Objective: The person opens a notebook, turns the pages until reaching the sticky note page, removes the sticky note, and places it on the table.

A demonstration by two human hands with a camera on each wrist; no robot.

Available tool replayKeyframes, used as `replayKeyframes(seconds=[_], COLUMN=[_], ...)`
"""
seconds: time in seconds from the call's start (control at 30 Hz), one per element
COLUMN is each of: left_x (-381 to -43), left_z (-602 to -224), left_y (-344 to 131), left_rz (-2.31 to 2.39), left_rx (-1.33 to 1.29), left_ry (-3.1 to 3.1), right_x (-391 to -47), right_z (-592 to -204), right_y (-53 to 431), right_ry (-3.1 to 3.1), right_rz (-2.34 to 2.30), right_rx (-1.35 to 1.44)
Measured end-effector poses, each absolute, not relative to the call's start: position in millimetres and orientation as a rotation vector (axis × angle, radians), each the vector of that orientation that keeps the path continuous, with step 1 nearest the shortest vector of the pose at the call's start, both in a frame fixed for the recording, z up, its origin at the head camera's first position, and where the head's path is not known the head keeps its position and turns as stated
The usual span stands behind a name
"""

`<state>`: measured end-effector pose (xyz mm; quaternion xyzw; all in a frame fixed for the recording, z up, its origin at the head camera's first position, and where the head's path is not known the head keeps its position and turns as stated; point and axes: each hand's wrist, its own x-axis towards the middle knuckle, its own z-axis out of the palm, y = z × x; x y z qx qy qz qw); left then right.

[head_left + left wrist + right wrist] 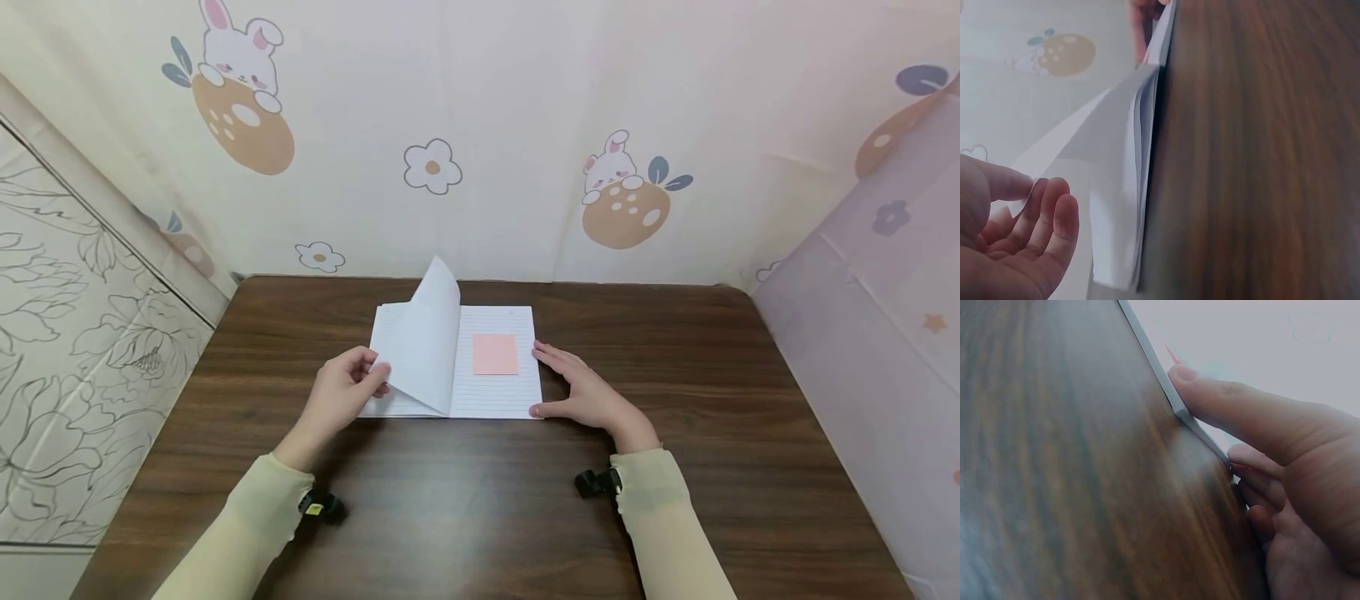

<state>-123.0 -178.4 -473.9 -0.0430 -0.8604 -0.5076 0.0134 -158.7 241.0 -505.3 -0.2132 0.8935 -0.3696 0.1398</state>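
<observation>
An open lined notebook (495,397) lies on the wooden table. Between the thumb and fingers of my left hand (341,398) is the outer edge of a lifted page (429,350); that page curves up from the spine over the left side. The left wrist view shows the same pinch on the page (1107,125), with the other sheets below. On the right-hand page sits a square pink sticky note (495,355). My right hand (588,392) rests at the notebook's right edge, its thumb on the lower corner and its fingers spread farther up.
The dark brown table (450,508) extends around the notebook on all sides. Behind it hangs a pale curtain (510,100) with rabbits and flowers, and a flower-patterned panel (82,358) stands at the left. Each wrist wears a small black camera.
</observation>
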Motion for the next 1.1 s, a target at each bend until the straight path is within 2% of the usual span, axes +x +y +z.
replayKeyframes(seconds=[0.73, 1.1], left_x=[-101.9, -100.0], left_z=[-483.6, -483.5], left_y=[-202.6, -205.0], left_rz=[-1.370, -1.163], left_rx=[-0.054, -0.173], left_ry=[-2.809, -2.887], right_x=[-158.5, -157.6], right_z=[-504.0, -502.0], right_y=[240.3, 240.1], right_ry=[2.564, 2.563], right_rz=[-1.075, -1.076], right_rx=[-0.621, -0.604])
